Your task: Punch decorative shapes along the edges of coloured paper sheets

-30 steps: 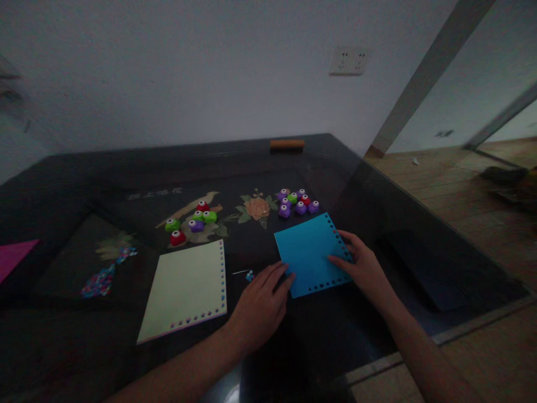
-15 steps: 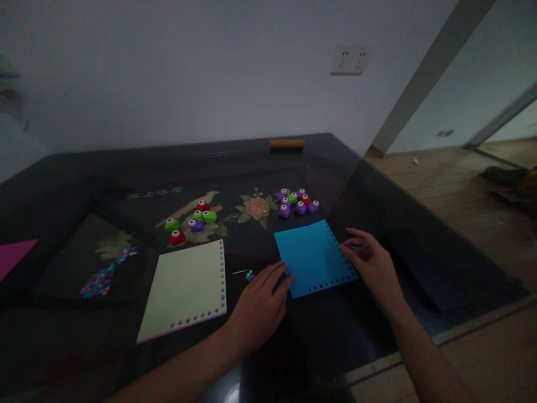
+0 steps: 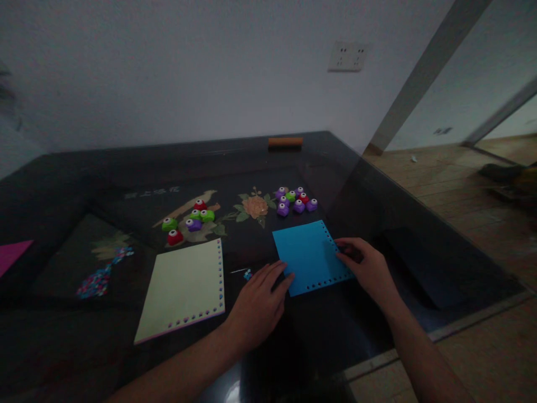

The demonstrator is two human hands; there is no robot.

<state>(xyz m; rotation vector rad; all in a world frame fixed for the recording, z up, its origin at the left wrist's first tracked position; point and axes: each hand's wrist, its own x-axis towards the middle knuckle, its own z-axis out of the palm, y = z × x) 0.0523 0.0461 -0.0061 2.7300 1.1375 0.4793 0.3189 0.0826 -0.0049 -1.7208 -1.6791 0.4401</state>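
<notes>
A square blue sheet of paper (image 3: pixel 304 254) lies on the dark tabletop, with rows of small punched holes along its right and near edges. My left hand (image 3: pixel 262 299) rests beside it, fingers stretched out and fingertips on its left edge. At the right edge, my right hand (image 3: pixel 367 266) has thumb and fingers closed on the paper. To the left is a pale yellow sheet (image 3: pixel 182 288), also with punched holes along its right and near edges; pink shows under its rim. Between the sheets lie a few blue paper bits (image 3: pixel 247 274) and a thin pale strip (image 3: pixel 238 271).
Small red, green and purple paper punches stand in a left group (image 3: pixel 193 225) and a right group (image 3: pixel 292 196). Coloured confetti (image 3: pixel 94 282) and a pink sheet (image 3: pixel 12 256) are at left. An orange-brown bar (image 3: pixel 285 142) lies near the wall; a dark flat object (image 3: pixel 419 266) is at right.
My right hand has moved slightly left and its fingers have closed in at the blue paper's right edge. My left hand stays at the left edge. The view has shifted a little.
</notes>
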